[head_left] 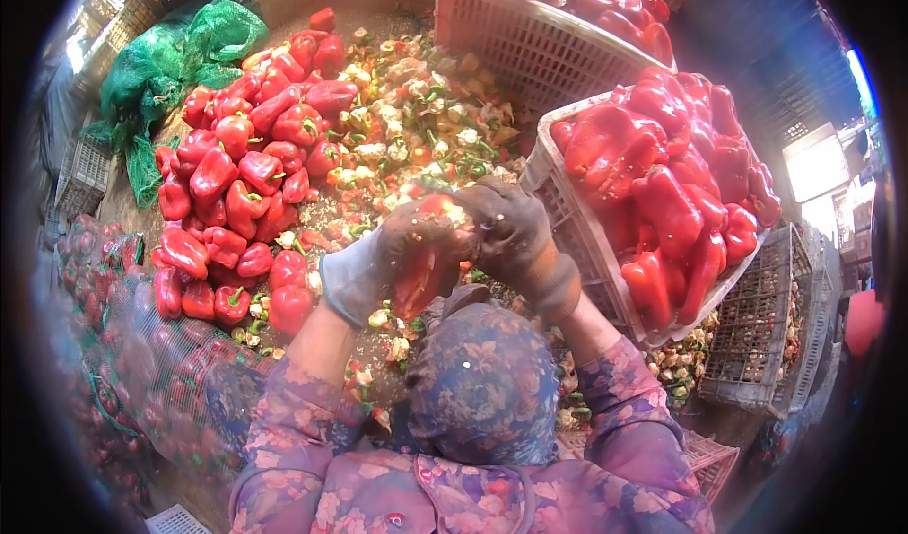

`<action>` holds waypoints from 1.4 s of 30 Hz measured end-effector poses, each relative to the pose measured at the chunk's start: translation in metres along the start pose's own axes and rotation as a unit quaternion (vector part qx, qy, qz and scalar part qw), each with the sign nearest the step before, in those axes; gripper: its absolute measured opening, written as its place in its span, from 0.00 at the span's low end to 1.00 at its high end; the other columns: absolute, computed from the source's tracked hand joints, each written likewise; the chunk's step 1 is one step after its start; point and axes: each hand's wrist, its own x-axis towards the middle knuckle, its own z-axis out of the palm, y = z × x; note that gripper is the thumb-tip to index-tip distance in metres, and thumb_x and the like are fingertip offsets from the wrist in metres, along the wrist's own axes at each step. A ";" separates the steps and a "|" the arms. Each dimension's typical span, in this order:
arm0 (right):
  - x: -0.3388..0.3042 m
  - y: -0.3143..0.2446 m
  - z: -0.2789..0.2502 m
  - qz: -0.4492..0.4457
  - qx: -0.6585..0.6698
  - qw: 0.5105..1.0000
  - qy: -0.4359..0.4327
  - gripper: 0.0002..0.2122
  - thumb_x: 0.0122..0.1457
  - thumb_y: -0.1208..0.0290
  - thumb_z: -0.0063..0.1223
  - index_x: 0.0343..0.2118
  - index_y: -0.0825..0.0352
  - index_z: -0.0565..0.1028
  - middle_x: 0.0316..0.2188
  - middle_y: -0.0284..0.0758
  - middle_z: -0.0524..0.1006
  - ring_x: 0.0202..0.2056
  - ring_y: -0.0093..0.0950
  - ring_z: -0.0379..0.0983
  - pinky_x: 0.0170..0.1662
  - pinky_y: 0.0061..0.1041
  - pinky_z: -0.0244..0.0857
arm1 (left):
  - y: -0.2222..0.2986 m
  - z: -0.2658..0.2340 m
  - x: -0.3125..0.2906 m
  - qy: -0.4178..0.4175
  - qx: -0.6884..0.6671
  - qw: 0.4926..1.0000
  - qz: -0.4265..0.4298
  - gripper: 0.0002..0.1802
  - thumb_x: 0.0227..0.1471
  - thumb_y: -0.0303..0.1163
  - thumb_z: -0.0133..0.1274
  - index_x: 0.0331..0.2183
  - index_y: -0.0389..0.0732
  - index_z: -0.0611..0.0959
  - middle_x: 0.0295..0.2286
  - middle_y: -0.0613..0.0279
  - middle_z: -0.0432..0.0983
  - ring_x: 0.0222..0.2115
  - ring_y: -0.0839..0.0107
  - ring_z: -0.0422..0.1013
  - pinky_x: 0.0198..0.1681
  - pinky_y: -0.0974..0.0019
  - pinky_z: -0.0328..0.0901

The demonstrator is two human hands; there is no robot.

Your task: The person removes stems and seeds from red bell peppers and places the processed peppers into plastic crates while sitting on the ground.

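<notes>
My left hand (402, 241), in a soiled, pale-cuffed glove, is wrapped round a red bell pepper (413, 288). The pepper's lower side shows beneath my fingers, and a pale, seedy patch (454, 214) shows at its upper end. Pressed close against that end is my right hand (511, 231), in a dark, dirty glove. Its fingers are closed, and what they grip is hidden. Loose pepper cores with green stems (416, 127) lie just beyond both hands. Left of my left hand is a heap of whole red peppers (241, 170).
Two plastic crates, one at right (577, 222) and one farther back (492, 33), are piled high with red peppers. A green mesh net (161, 66) lies at the far left. Filled mesh sacks (142, 335) stand at the near left. Another crate (752, 326) stands at far right.
</notes>
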 end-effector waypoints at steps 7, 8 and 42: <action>-0.025 0.002 0.041 0.110 -0.007 0.993 0.039 0.20 0.44 0.69 0.62 0.44 0.59 0.76 0.26 0.37 0.74 0.30 0.40 0.74 0.32 0.35 0.69 | -0.023 0.003 -0.012 0.055 0.061 0.996 -0.031 0.14 0.54 0.38 0.52 0.39 0.39 0.78 0.32 0.65 0.75 0.33 0.76 0.70 0.39 0.69 0.65; -0.026 0.001 0.039 0.119 -0.024 0.992 0.020 0.20 0.43 0.69 0.62 0.44 0.59 0.77 0.26 0.37 0.75 0.30 0.40 0.74 0.31 0.35 0.69 | -0.023 0.001 -0.017 0.046 0.201 0.977 0.046 0.15 0.54 0.38 0.52 0.39 0.39 0.78 0.32 0.65 0.75 0.33 0.76 0.70 0.39 0.69 0.65; -0.078 -0.007 -0.011 0.378 0.441 0.777 0.242 0.26 0.53 0.66 0.63 0.54 0.63 0.68 0.32 0.31 0.73 0.31 0.21 0.67 0.31 0.21 0.65 | 0.051 0.041 0.051 -0.027 -0.212 0.955 -0.207 0.13 0.55 0.35 0.54 0.39 0.36 0.76 0.37 0.60 0.75 0.40 0.70 0.72 0.48 0.69 0.66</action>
